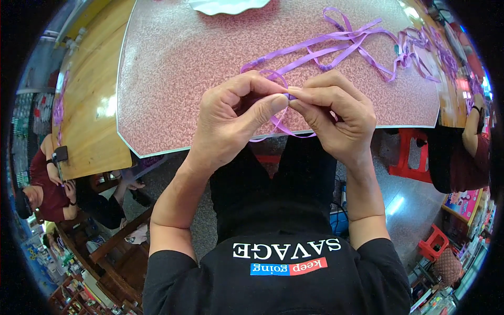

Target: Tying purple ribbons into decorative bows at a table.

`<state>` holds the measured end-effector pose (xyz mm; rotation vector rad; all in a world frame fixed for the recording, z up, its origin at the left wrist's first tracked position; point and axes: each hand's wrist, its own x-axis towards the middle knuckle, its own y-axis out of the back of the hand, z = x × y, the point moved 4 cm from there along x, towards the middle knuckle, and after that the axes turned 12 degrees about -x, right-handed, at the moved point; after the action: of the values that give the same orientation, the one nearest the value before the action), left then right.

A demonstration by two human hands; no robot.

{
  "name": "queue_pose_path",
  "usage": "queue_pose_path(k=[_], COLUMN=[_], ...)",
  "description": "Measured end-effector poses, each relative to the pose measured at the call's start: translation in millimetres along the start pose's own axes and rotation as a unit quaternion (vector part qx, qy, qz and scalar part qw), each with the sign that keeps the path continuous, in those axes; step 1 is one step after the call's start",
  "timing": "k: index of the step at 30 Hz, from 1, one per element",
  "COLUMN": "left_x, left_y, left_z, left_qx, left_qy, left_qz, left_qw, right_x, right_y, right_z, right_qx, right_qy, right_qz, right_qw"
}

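Note:
Close together over the table's near edge, my left hand (231, 118) and my right hand (338, 113) pinch a purple ribbon (283, 127) between thumbs and forefingers. A small darker purple wrapped or knotted bit shows where the fingertips meet; its exact form is too small to make out. One loop of the ribbon rises behind the thumbs, and another hangs below the hands past the table edge. Just beyond, longer purple ribbons (336, 37) with darker coiled sections lie loosely crossed on the pink speckled tabletop (173, 79).
At the far edge sits a white scalloped dish (228, 5). More purple ribbon (415, 44) is bunched at the far right. A wooden table (94, 105) adjoins on the left, where a person (50, 184) sits. Another person (467, 157) is at the right, near a red stool (409, 157).

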<state>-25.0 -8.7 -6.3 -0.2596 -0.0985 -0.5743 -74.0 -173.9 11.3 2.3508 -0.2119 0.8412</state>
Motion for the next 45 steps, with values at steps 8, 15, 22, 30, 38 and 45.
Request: queue_pose_path(k=[8, 15, 22, 30, 38, 45], left_x=[-2, 5, 3, 1, 1, 2], left_y=[2, 13, 4, 5, 8, 1], left_z=[-8, -24, -17, -14, -19, -13], left_qx=[-0.160, -0.184, -0.236, -0.168, -0.182, -0.169], left_qy=[0.102, 0.140, 0.153, 0.122, 0.152, 0.130], left_qz=[-0.017, -0.028, -0.016, -0.002, -0.007, 0.012], left_qw=[0.982, 0.973, 0.960, 0.978, 0.972, 0.977], right_x=[0, -3, -4, 1, 3, -6], right_y=[-4, -20, -14, -8, -5, -10], right_z=[4, 28, 26, 18, 17, 18], right_qx=[0.028, 0.115, 0.110, 0.045, 0.074, 0.080], right_qy=[0.035, -0.055, -0.112, 0.001, -0.015, -0.039], right_qz=[0.011, -0.043, -0.042, -0.024, -0.049, 0.008], right_qw=[0.999, 0.991, 0.987, 0.999, 0.996, 0.996])
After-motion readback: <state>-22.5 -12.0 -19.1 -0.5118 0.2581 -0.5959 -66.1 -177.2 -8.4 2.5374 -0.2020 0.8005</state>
